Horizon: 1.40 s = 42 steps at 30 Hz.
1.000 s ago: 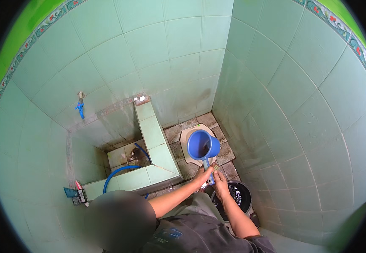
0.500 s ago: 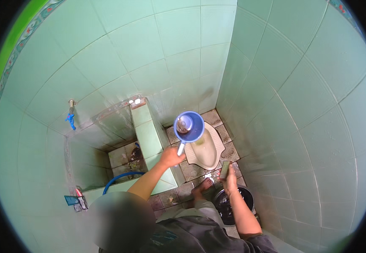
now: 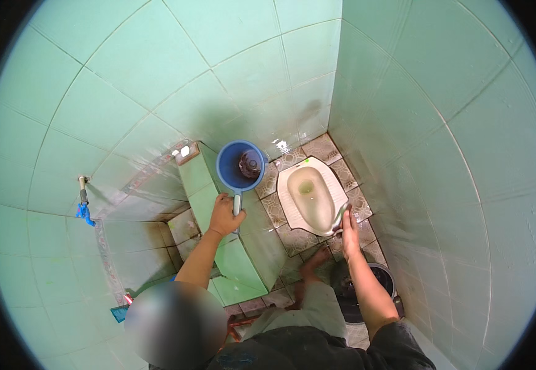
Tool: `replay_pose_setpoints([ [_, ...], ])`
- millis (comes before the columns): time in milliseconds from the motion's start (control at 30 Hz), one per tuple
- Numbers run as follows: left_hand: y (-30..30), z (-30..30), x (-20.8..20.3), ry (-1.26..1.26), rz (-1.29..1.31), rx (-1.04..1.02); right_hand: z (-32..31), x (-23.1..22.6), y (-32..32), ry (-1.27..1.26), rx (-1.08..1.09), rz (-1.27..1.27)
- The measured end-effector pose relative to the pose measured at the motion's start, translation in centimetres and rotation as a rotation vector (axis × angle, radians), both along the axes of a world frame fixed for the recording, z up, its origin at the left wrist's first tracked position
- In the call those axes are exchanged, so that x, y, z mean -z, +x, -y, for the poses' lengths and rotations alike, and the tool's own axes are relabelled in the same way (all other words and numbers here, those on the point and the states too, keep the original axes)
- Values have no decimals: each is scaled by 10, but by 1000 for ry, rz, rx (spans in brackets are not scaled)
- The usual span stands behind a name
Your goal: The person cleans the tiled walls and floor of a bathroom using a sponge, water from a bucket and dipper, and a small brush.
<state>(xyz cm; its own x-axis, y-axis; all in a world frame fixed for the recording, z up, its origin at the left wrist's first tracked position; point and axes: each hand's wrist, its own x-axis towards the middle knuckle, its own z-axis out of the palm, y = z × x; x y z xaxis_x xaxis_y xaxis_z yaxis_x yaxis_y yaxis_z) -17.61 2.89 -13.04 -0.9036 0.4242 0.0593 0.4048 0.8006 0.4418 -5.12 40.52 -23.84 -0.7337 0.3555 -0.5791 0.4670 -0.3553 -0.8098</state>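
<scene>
**Handle (image 3: 237,203) of the blue dipper (image 3: 238,166) offered the surest hold**

Near right, the right hand (image 3: 350,237) pinched a thin scrubber (image 3: 342,216) by the squat toilet (image 3: 288,198). Farther left, the left hand (image 3: 223,217) clasped that handle, the dipper showing over the tiled ledge (image 3: 238,264). The plastic seemed light, stiff and probably slippery wet.

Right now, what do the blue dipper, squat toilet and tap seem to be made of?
The blue dipper looks like smooth plastic, going by its even colour and thin rim. The squat toilet is probably glazed ceramic: pale and smooth, with ribs moulded into its sides. The tap is bright blue, suggesting plastic, though painted metal is possible.
</scene>
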Motion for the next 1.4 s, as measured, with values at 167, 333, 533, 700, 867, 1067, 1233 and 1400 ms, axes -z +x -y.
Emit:
replay_pose_setpoints([
  [167,1,-1,15,-10,-137,-80,53,-93,-150,-27,29,-295],
  [333,-6,-10,4,-19,-76,-63,109,-137,-292,-133,10,-447],
  [533,-8,-6,8,-14,-101,-73,177,-191,-409,251,90,-610],
  [700,-31,-27,-3,73,-107,40,103,-72,-462,178,337,-355],
  [867,-10,-2,6,6,12,-82,178,-153,-412,72,186,-482],
  [1067,-14,-2,11,-22,-57,-34,209,-144,-418,358,256,-661],
  [1233,-25,-16,4,-23,9,-6,111,-9,-454,-93,332,-258],
  [1400,-14,-3,12,-86,7,-66,225,-79,-414,564,345,-626],
])
